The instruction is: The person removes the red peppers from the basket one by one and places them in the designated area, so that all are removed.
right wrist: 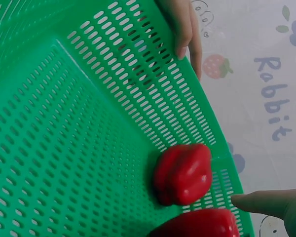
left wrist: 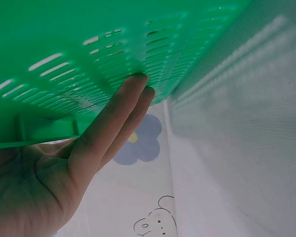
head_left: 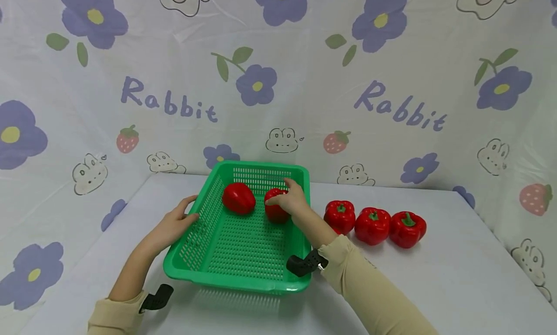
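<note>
A green perforated basket (head_left: 243, 279) stands on the table, tipped up somewhat at its near end. My left hand (head_left: 174, 224) holds its left rim, thumb over the edge; in the left wrist view the fingers (left wrist: 111, 123) lie along the outer wall. Inside, a red bell pepper (head_left: 239, 198) lies at the back left. A second red bell pepper (head_left: 275, 212) is at the back right, under my right hand (head_left: 292, 199). That hand has its thumb and index finger spread; in the right wrist view the straight finger (right wrist: 261, 201) appears apart from the pepper (right wrist: 200, 224).
Red bell peppers stand in a row right of the basket: one (head_left: 340, 216) beside my right forearm, another (head_left: 372, 225) in the middle, one (head_left: 407, 228) at the far end. Behind the white table (head_left: 457, 267) hangs a printed cloth (head_left: 300, 69).
</note>
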The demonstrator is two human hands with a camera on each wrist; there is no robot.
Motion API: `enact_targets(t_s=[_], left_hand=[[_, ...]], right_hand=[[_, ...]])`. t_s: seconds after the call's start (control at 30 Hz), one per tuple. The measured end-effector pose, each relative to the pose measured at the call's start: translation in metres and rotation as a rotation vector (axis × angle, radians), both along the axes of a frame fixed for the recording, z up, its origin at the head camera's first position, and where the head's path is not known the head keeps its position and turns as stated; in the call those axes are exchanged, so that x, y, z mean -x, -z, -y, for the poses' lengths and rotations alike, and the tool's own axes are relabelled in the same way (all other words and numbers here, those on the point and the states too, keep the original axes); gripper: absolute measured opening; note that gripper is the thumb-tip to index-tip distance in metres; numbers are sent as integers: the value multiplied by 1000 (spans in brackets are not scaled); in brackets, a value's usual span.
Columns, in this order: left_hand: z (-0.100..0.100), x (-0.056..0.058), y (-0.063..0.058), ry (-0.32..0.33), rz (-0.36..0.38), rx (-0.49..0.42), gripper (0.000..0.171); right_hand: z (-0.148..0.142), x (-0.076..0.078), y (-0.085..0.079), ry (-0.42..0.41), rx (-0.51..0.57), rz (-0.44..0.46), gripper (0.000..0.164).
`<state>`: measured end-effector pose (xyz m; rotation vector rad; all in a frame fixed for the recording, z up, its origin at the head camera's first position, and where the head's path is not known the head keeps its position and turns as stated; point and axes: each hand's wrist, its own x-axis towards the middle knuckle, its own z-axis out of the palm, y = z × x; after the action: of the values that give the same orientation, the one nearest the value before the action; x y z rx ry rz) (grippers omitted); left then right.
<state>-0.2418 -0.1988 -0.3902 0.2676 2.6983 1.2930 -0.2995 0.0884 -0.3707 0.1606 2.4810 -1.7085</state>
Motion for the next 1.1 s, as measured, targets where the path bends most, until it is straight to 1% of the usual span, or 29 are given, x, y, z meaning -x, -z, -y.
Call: enact_targets(t_s=[0.27,0.4,0.57,0.73,0.97,1.1], left_hand=[[1,-1,1,7,-4,5,63],[2,-1,0,10,-10,6,62],[3,-1,0,11,-9,4,63],[5,0,1,12,-2,5,63],[4,0,0,12,-3,19,63],[4,1,-1,15,-3,13,63]], right_hand=[[1,1,9,-26,-10,83,89],[2,0,11,-18,-15,93,92],[4,-1,12,-13,-44,89,91],[4,-4,13,-23,-48,68,84],[7,-6,17,-10,-7,-27,72],[7,-6,18,3,-5,-35,69]])
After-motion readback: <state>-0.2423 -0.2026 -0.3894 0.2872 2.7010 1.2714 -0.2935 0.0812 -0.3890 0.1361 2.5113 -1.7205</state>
